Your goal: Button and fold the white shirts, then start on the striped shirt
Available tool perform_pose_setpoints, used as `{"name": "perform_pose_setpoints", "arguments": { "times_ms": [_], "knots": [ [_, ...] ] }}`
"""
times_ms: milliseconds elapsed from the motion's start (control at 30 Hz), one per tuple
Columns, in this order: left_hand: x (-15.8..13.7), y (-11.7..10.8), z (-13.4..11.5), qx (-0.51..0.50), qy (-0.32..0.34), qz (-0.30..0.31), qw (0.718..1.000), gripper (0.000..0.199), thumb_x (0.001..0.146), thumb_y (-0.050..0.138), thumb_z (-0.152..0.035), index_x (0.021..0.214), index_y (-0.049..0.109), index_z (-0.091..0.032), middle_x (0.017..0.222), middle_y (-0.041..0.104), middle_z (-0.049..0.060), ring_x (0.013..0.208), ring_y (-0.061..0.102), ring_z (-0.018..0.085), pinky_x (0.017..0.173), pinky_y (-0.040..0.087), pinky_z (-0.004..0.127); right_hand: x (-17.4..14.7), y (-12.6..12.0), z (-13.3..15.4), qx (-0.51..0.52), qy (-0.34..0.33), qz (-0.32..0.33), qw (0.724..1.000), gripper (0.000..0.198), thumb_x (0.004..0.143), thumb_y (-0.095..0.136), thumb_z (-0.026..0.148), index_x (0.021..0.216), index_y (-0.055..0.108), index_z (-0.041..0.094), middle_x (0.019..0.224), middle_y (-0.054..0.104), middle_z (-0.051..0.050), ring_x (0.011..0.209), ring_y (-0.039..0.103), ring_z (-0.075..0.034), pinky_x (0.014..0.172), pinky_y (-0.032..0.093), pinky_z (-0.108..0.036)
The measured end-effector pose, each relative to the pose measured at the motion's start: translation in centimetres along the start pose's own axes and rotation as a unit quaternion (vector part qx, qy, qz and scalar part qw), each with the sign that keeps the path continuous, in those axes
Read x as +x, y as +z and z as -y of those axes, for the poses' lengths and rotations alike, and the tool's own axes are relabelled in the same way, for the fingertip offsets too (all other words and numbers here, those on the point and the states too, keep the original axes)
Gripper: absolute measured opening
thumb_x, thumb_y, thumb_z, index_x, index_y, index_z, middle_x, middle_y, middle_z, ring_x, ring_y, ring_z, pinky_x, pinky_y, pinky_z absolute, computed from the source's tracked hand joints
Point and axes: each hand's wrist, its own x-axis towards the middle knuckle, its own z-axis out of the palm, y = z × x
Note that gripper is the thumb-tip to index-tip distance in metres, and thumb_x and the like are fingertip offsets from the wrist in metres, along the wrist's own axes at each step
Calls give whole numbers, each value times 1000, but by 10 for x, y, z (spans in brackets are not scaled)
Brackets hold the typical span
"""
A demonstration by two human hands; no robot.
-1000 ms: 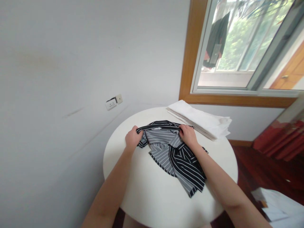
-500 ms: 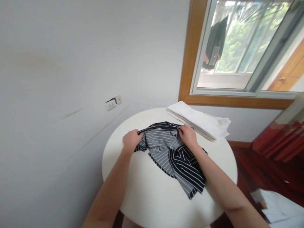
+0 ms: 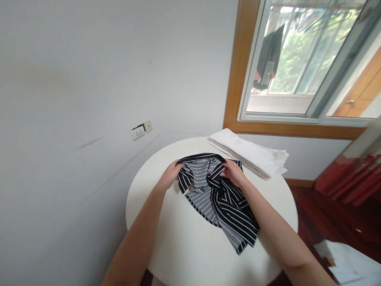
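Note:
A black-and-white striped garment [image 3: 232, 210] lies bunched on a round white table [image 3: 175, 246], its paler grey inner side partly showing. My left hand [image 3: 172, 174] is closed on the garment's upper left edge. At the upper right edge, my right hand [image 3: 233, 171] grips the same cloth, with some of its fingers tucked behind folds. Between the two hands the top band arches away from me. The lower part spreads toward the near right, beside my right forearm.
A folded white stack [image 3: 250, 153] rests at the table's back right. Behind are a wall with a socket [image 3: 137, 133] and a wood-framed window [image 3: 282, 63]. A red-and-white curtain [image 3: 342, 174] hangs at right. Something white [image 3: 351, 260] is low at the right, above a dark red floor.
My left hand has shifted slightly right and turned, bringing the striped left edge over toward me. My right hand has turned a little, and the cloth between the hands looks more gathered.

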Motion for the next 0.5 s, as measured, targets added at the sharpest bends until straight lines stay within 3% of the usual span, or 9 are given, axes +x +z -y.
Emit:
{"name": "perform_pose_setpoints", "arguments": {
  "times_ms": [133,267,400,500],
  "knots": [
    [-7,-1,-3,-146,12,120,982,43,78,56,-34,116,52,-15,102,68,12,85,67,22,75,55,37,-7,4,6,54,-15,88,995,32,68,64,30,100,62,23,86,65,-1,80,62,-15,80,53,-35],
    [-10,0,-5,-168,83,190,964,53,65,71,-28,113,53,-17,112,65,13,99,64,24,89,51,38,-8,8,5,18,-48,84,995,35,67,71,34,98,61,24,87,65,1,90,62,-17,85,51,-35],
    [-5,6,2,-115,93,117,982,44,64,71,-33,100,55,-15,98,69,9,88,66,22,81,53,37,-2,8,0,-37,-56,2,998,31,67,71,40,90,60,23,80,67,1,75,65,-18,71,54,-34],
    [0,6,8,32,80,30,996,24,71,59,-34,88,58,-17,74,66,2,69,64,18,68,52,32,1,1,-3,-109,-41,-37,993,30,70,67,45,87,58,22,66,63,1,60,62,-18,56,51,-32]
  ]
}}
